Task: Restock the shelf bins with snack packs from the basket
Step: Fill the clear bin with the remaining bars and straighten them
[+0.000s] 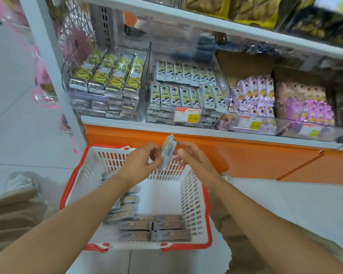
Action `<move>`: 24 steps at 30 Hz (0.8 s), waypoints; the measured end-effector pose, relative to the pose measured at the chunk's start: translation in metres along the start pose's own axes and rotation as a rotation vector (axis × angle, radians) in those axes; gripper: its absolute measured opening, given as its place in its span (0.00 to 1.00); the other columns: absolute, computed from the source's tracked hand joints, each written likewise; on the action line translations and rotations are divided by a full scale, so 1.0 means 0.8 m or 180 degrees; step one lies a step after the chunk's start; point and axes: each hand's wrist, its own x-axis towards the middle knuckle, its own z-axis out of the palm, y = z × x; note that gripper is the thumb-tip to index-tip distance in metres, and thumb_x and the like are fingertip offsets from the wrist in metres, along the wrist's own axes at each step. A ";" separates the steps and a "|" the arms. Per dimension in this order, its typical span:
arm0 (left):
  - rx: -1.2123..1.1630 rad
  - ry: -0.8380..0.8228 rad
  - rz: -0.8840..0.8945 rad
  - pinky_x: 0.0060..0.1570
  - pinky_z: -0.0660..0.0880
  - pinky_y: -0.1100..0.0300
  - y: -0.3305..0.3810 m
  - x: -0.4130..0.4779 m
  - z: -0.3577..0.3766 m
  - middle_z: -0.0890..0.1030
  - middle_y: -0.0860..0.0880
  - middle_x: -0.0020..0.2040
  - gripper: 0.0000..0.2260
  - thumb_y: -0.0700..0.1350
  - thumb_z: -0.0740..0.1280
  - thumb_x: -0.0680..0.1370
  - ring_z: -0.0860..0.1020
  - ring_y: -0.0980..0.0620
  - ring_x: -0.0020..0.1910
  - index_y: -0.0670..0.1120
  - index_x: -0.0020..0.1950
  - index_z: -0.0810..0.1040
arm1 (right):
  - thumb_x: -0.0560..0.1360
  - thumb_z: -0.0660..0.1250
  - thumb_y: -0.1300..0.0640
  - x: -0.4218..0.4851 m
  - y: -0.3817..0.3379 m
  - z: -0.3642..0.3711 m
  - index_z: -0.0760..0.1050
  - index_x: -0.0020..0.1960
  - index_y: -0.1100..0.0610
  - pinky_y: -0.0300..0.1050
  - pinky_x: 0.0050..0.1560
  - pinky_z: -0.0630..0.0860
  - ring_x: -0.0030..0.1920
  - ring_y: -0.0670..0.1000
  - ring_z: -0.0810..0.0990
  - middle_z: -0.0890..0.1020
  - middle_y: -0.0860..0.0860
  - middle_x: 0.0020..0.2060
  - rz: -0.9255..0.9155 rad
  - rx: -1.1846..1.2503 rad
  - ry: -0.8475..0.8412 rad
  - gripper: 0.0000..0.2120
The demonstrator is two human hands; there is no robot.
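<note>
A white basket with a red rim (194, 196) stands on the floor below the shelf, with several grey snack packs (154, 227) lying in its near and left parts. Above its far edge I hold one silver snack pack (167, 153) upright. My left hand (141, 164) pinches its lower part, and my right hand (192, 157) touches its right side with curled fingers. On the shelf, a clear bin of yellow-and-silver packs (111, 76) sits at the left, with a clear bin of white cartoon packs (184, 88) beside it.
Purple packs fill a clear bin (253, 95) further right. An orange base panel (246, 155) runs under the shelf. Price tags (187, 114) hang on the bin fronts. A white shoe (20, 181) and my beige trouser legs flank the basket on the tiled floor.
</note>
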 end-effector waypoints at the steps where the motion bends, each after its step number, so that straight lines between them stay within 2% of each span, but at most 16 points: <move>1: -0.0356 0.0057 -0.0163 0.44 0.74 0.59 0.008 0.003 -0.001 0.81 0.55 0.46 0.07 0.47 0.66 0.80 0.78 0.57 0.44 0.48 0.58 0.77 | 0.76 0.68 0.49 -0.002 -0.002 0.001 0.69 0.66 0.49 0.43 0.57 0.78 0.54 0.46 0.80 0.80 0.51 0.56 -0.0048 -0.0112 0.0013 0.20; 3: -0.1037 0.0079 -0.0401 0.47 0.75 0.60 0.027 0.009 -0.004 0.82 0.53 0.46 0.07 0.43 0.65 0.81 0.80 0.56 0.45 0.46 0.58 0.78 | 0.75 0.71 0.53 -0.004 -0.005 0.004 0.69 0.66 0.49 0.45 0.56 0.79 0.54 0.48 0.80 0.80 0.49 0.55 -0.0206 -0.0294 0.0090 0.22; 5: -0.1498 0.0026 -0.0453 0.51 0.77 0.61 0.041 0.017 -0.007 0.84 0.50 0.48 0.08 0.42 0.65 0.81 0.81 0.53 0.49 0.44 0.59 0.79 | 0.75 0.72 0.56 -0.004 -0.011 0.004 0.71 0.64 0.54 0.48 0.54 0.79 0.52 0.50 0.81 0.82 0.51 0.52 -0.0377 -0.0372 0.0228 0.19; 8: -0.1623 0.0084 -0.0315 0.50 0.76 0.66 0.061 0.031 -0.014 0.83 0.48 0.51 0.08 0.42 0.66 0.80 0.81 0.50 0.50 0.44 0.59 0.79 | 0.75 0.72 0.56 -0.001 -0.027 -0.003 0.74 0.61 0.55 0.49 0.52 0.79 0.49 0.51 0.82 0.83 0.52 0.49 -0.0564 -0.0437 0.0507 0.16; 10: -0.0861 0.0467 -0.0011 0.53 0.71 0.69 0.066 0.042 -0.023 0.81 0.50 0.56 0.11 0.44 0.66 0.80 0.77 0.53 0.55 0.46 0.62 0.77 | 0.75 0.72 0.55 0.007 -0.044 -0.013 0.74 0.59 0.53 0.44 0.48 0.78 0.45 0.47 0.81 0.82 0.51 0.45 -0.0711 -0.0557 0.0745 0.14; 13: 0.0700 0.1084 0.0649 0.68 0.60 0.53 0.060 0.063 -0.042 0.74 0.48 0.67 0.17 0.44 0.65 0.79 0.69 0.49 0.68 0.47 0.68 0.73 | 0.75 0.72 0.55 0.031 -0.076 -0.036 0.73 0.58 0.54 0.35 0.41 0.74 0.38 0.41 0.78 0.79 0.50 0.40 -0.0899 -0.0982 0.1286 0.14; 15: 0.1489 0.0891 0.0752 0.75 0.50 0.48 0.047 0.077 -0.051 0.67 0.47 0.75 0.24 0.45 0.65 0.78 0.60 0.47 0.76 0.47 0.75 0.66 | 0.75 0.72 0.54 0.052 -0.098 -0.052 0.73 0.58 0.55 0.39 0.40 0.76 0.36 0.42 0.77 0.78 0.48 0.36 -0.0959 -0.1400 0.1609 0.14; 17: 0.2139 0.0481 0.0582 0.77 0.42 0.46 0.034 0.087 -0.054 0.55 0.47 0.80 0.31 0.48 0.62 0.79 0.49 0.48 0.79 0.48 0.80 0.54 | 0.75 0.70 0.53 0.074 -0.113 -0.067 0.74 0.59 0.55 0.47 0.38 0.76 0.34 0.45 0.76 0.76 0.46 0.31 -0.0883 -0.1939 0.1805 0.15; 19: 0.2356 0.0282 0.0439 0.77 0.39 0.45 0.022 0.090 -0.051 0.48 0.49 0.81 0.35 0.49 0.61 0.80 0.43 0.50 0.80 0.49 0.81 0.45 | 0.76 0.68 0.51 0.096 -0.121 -0.077 0.74 0.60 0.54 0.47 0.33 0.74 0.32 0.47 0.77 0.77 0.48 0.32 -0.0717 -0.2475 0.1880 0.15; 20: 0.2351 0.0304 0.0455 0.77 0.39 0.45 0.019 0.089 -0.049 0.47 0.49 0.81 0.36 0.49 0.62 0.80 0.43 0.50 0.80 0.49 0.81 0.44 | 0.75 0.68 0.49 0.107 -0.122 -0.081 0.74 0.60 0.54 0.45 0.30 0.70 0.31 0.47 0.76 0.79 0.50 0.35 -0.0632 -0.2728 0.1902 0.16; 22: 0.2300 0.0444 0.0571 0.77 0.40 0.44 0.015 0.087 -0.047 0.50 0.48 0.81 0.36 0.47 0.64 0.78 0.45 0.49 0.80 0.49 0.81 0.46 | 0.74 0.68 0.46 0.125 -0.117 -0.084 0.75 0.59 0.52 0.40 0.27 0.62 0.31 0.45 0.74 0.81 0.56 0.45 -0.0563 -0.3149 0.1962 0.16; 24: 0.2303 0.0553 0.0672 0.77 0.43 0.43 0.010 0.086 -0.046 0.54 0.47 0.80 0.37 0.45 0.66 0.77 0.50 0.47 0.80 0.47 0.81 0.50 | 0.75 0.68 0.45 0.134 -0.114 -0.081 0.75 0.58 0.53 0.39 0.27 0.60 0.32 0.46 0.74 0.80 0.53 0.41 -0.0531 -0.3317 0.1989 0.16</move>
